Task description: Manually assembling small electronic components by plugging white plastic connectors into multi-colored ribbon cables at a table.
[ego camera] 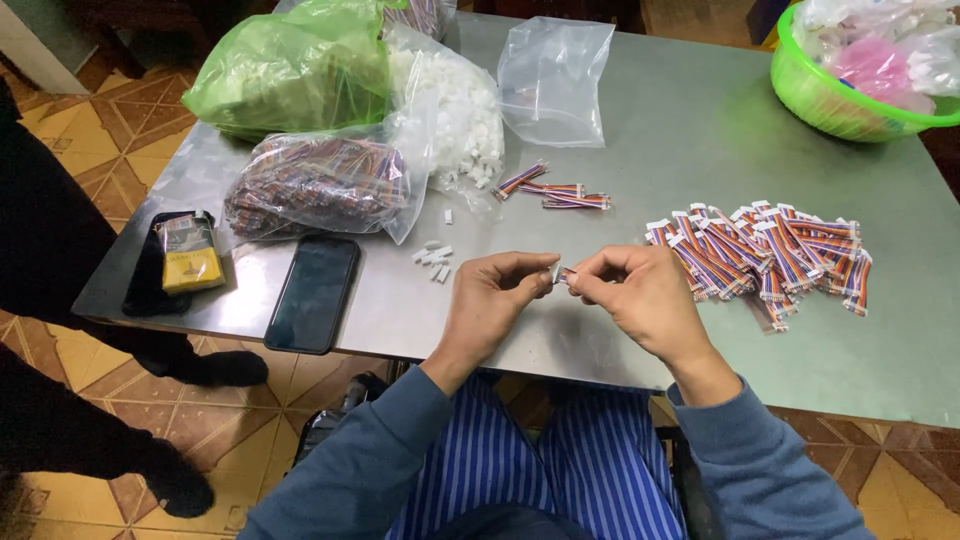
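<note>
The left hand (492, 296) pinched a small white plastic connector housing (553, 274) between thumb and forefinger, other fingers curled. The right hand (640, 292) gripped a short multicoloured ribbon cable piece (567, 275) at its near end, fingertips closed tight on it. Both met just above the front edge of the grey metal table (680, 130), cable tip touching or just at the housing; exact seating was too small to tell.

Handling, as a judgement: both parts looked very light. The housing seemed stiff, smooth and easy to drop, best taken by its flat sides. The cable seemed soft and bendy, so holding close to the tip kept it from buckling. Its long axis ran roughly left-right, tip pointing toward the left hand; most of its length was hidden inside the right hand.

A pile of finished ribbon cables with white ends (765, 252) lay near the right hand. A few loose white housings (433, 257) sat near the left hand, with a black phone (313, 292) beside them. Further back were a few bare ribbon cables (556, 189), a clear bag of cables (318, 185), a clear bag of white housings (458, 115), a green plastic bag (290, 70) and a green plastic basket (850, 100).
</note>
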